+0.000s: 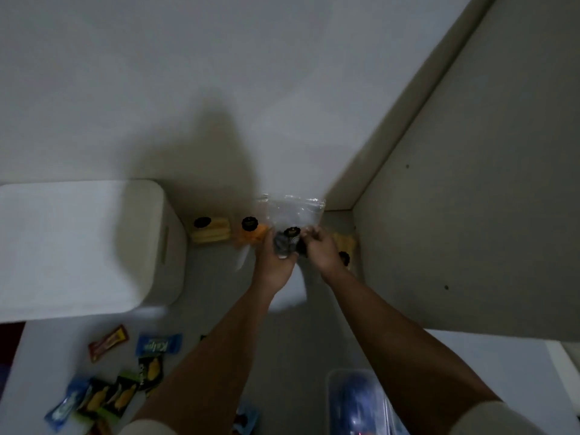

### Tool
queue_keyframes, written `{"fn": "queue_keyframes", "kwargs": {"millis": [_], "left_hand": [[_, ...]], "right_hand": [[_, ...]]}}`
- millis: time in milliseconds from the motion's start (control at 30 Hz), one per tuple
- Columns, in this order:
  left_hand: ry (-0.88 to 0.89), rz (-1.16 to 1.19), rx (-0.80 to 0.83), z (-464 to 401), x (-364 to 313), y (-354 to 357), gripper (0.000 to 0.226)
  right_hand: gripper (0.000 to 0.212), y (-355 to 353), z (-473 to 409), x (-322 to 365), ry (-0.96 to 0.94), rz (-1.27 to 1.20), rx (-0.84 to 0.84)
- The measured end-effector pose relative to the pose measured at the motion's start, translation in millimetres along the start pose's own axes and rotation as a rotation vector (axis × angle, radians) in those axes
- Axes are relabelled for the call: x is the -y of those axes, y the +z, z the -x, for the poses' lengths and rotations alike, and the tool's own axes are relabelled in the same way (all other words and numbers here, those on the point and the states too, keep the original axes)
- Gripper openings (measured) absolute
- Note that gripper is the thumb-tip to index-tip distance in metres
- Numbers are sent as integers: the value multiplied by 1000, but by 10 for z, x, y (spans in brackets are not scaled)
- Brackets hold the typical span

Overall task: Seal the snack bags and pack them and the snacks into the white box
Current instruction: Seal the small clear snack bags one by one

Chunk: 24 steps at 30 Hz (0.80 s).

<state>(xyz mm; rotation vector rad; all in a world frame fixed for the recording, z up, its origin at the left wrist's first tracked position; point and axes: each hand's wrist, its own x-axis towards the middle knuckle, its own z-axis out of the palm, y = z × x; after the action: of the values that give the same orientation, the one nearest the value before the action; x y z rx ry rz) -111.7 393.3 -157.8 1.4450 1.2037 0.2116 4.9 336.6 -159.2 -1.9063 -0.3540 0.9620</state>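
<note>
- While both arms are reaching forward over the pale table point(282, 334), the big white box point(72, 246) is sitting at the left, near the wall, with its lid closed.
- The clear plastic tub point(361, 400) is sitting at the bottom edge, between the two arms, with something blue inside that is too blurry to name.
- The clear snack bag point(292, 211) is standing up at the back of the table, just past the hands, and both hands are holding its lower part.
- The left hand point(276, 262) is curling its fingers around the bag and a dark snack inside it.
- The right hand point(321, 251) is pinching the bag from the other side, right beside the left hand.
- A yellow snack bag point(212, 235) and an orange snack bag point(251, 238), each with a black clip on top, are sitting side by side between the white box and the hands.
- Another yellow bag point(345, 241) is peeking out behind the right hand.
- Small snack packets are lying loose at the lower left: a red bar point(108, 342), a blue packet point(158, 343) and some green packets point(125, 394).
</note>
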Motion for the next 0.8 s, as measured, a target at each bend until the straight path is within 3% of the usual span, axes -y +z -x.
{"fn": "queue_keyframes", "kwargs": {"millis": [100,233,300,433,500,567,667,700,800], "left_hand": [[-43,7,-67,-449,323,86,61],[-57,45,-151,-430,46,13,63],[-60,45,-160,-448,38,12,65],[-77,76,-232,-342,14,49,61],[-115,101,-275,-247,23,81,62],[-159,104,-264,-117,67,116,65],[-190,91,-192,50,163,185,68],[-199,93,-158,108,183,201,67],[-198,93,-63,303,274,203,63]], "right_hand": [[19,95,-248,7,-37,68,24],[13,209,-405,33,-94,134,53],[26,209,-411,19,-111,174,41],[44,8,-244,-68,-177,350,-192],[52,-137,-157,-164,-202,590,-314],[71,-249,-58,-266,-127,818,-332],[99,-312,-12,-589,135,837,-190],[100,-316,20,-682,185,797,-157],[73,-338,255,-870,208,657,-177]]}}
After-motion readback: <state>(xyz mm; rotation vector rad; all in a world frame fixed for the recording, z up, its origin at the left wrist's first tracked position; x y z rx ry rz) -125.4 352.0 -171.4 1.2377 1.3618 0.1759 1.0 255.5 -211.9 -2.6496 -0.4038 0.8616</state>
